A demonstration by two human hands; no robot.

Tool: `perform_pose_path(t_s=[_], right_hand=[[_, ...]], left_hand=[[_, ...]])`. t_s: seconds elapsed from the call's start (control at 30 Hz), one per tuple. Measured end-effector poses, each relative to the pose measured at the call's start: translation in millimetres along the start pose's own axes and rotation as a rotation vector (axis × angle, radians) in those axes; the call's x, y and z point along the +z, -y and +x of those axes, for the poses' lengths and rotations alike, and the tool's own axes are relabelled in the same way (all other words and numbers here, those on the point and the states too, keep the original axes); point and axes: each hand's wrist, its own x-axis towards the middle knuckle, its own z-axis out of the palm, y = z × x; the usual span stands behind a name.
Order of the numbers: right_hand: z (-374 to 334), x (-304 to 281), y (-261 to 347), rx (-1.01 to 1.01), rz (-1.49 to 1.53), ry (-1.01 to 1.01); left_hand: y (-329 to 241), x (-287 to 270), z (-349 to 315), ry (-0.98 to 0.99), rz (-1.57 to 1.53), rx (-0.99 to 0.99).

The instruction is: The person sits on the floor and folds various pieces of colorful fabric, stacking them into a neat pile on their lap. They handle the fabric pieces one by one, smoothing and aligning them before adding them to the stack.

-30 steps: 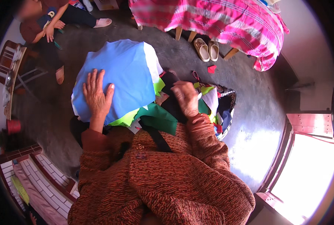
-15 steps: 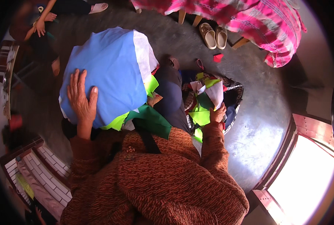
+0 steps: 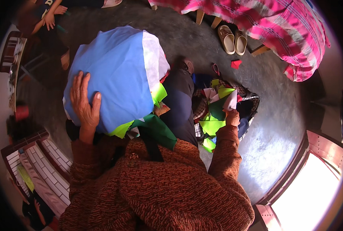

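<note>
A large blue cloth (image 3: 113, 69) with a white border (image 3: 151, 57) is spread over my lap on the left. My left hand (image 3: 85, 102) rests flat on it, fingers stretched and thumb apart. Bright green scraps (image 3: 159, 93) and a dark green cloth (image 3: 160, 130) stick out from under its edge. To the right, a checked bag (image 3: 253, 101) on the floor holds several scraps, among them a lime green one (image 3: 213, 126). Over it my right hand (image 3: 232, 117) pinches a pale pinkish cloth scrap (image 3: 230, 101); the fingertips are partly hidden.
A small red scrap (image 3: 236, 64) lies on the floor beyond the bag, near a pair of beige clogs (image 3: 233, 40). A pink plaid cloth (image 3: 256, 19) hangs over wooden-legged furniture. At far left sits another person (image 3: 50, 17). A bright doorway (image 3: 302, 192) is at the lower right.
My right hand has closed on the pale scrap and its fingers have drawn together. My left hand stays flat on the blue cloth. The whole view has shifted slightly.
</note>
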Motion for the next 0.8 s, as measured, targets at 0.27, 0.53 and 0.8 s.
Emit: perform_pose_path(t_s=[0.27,0.53,0.8], right_hand=[[6,21,-25,-0.057,0.617,-0.227],[-30,16,-47,0.17,1.619,-0.167],[-48,-58,-29,-0.214,1.408,-0.285]], left_hand=[[-1,-1,-1,-0.003,-0.009,-0.013],[1,0,-5,-0.017,0.021,-0.03],[8,1,-13,-0.065,0.051,-0.069]])
